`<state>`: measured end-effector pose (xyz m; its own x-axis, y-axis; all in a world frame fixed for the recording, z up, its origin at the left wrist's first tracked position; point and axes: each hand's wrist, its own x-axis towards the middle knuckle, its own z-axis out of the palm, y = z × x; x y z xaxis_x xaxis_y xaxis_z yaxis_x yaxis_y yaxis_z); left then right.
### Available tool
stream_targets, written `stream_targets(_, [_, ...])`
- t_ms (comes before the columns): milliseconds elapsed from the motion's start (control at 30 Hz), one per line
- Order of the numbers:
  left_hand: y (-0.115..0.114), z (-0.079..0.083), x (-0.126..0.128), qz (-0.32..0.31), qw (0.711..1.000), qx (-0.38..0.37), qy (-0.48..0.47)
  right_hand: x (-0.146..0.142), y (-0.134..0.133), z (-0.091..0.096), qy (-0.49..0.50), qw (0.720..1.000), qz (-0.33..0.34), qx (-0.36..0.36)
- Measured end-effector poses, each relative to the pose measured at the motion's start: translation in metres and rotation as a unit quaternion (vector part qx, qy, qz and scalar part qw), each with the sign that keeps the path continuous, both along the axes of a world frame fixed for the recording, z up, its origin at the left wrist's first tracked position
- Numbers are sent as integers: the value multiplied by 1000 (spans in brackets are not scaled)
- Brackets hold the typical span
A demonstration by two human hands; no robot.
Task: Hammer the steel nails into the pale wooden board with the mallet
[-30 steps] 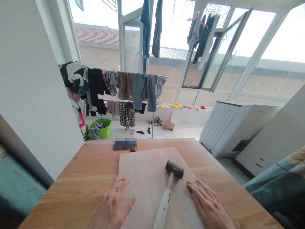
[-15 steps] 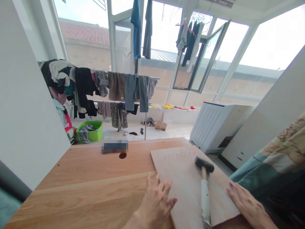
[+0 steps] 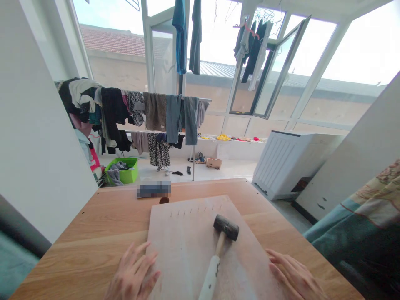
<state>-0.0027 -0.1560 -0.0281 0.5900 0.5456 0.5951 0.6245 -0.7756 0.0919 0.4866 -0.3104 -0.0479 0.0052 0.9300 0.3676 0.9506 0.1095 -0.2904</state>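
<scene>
A pale wooden board (image 3: 181, 246) lies on the wood-grain tabletop, with a row of several thin nails (image 3: 196, 209) standing near its far edge. On the board rests a mallet (image 3: 225, 227) with a black head and a whitish handle pointing toward me. My left hand (image 3: 133, 271) is at the board's left edge, fingers spread, the fingertips touching it. Against the right edge lies my right hand (image 3: 295, 275), its fingers stretched out and closing on nothing. Neither hand touches the mallet.
A pixelated dark block (image 3: 153, 190) lies near the table's (image 3: 78, 241) far edge, beside a dark round spot. Beyond stand a laundry rack with clothes (image 3: 156, 110), a green basket (image 3: 129, 171) and a white appliance (image 3: 281, 164). A curtain (image 3: 353, 208) hangs at right.
The board has slid and turned leftward on the table, carrying the mallet and nails with it. Both my hands have moved left along with it.
</scene>
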Motion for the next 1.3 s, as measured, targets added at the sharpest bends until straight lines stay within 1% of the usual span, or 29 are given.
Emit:
stream_targets(67, [9, 2, -21, 48, 997, -58, -27, -29, 24, 18, 66, 997, -36, -3])
stream_targets(133, [25, 9, -26, 86, 985, -133, -61, -54, 58, 35, 128, 991, -48, 7])
stream_targets(200, [45, 18, -20, 107, 970, -192, -100, -74, 100, 46, 159, 987, -7, 2])
stream_targets(300, [75, 29, -2, 109, 948, -264, -137, -95, 162, 52, 164, 986, 38, -9])
stream_targets(367, [89, 33, 9, 92, 934, -313, -145, -105, 194, 52, 159, 984, 68, -32])
stream_targets(433, [97, 35, 18, 75, 924, -345, -148, -111, 214, 53, 147, 983, 91, -57])
stream_targets(533, [100, 38, 26, 56, 908, -382, -162, -116, 224, 60, 128, 983, 103, -77])
stream_targets(633, [98, 41, 31, 54, 886, -410, -209, -118, 222, 70, 121, 985, 96, -73])
stream_targets(700, [96, 41, 34, 63, 882, -407, -227, -120, 221, 75, 115, 985, 100, -79])
stream_targets(800, [97, 37, 39, 64, 892, -407, -184, -127, 223, 79, 98, 978, 137, -124])
stream_targets(867, [100, 33, 43, 46, 906, -393, -154, -134, 227, 80, 82, 972, 160, -154])
stream_targets(933, [102, 31, 47, 28, 916, -371, -147, -139, 230, 82, 67, 969, 167, -168])
stream_targets(1000, [103, 32, 51, 26, 914, -373, -158, -143, 231, 86, 53, 971, 161, -167])
stream_targets(1100, [101, 36, 56, 59, 899, -389, -194, -149, 232, 92, 35, 974, 151, -163])
stream_targets(1133, [100, 37, 58, 65, 898, -388, -198, -151, 232, 92, 30, 974, 151, -165])
stream_targets(1200, [98, 39, 62, 57, 907, -376, -183, -157, 233, 93, 21, 972, 157, -176])
stream_targets(1300, [99, 37, 68, 39, 921, -362, -139, -166, 234, 93, 13, 966, 172, -191])
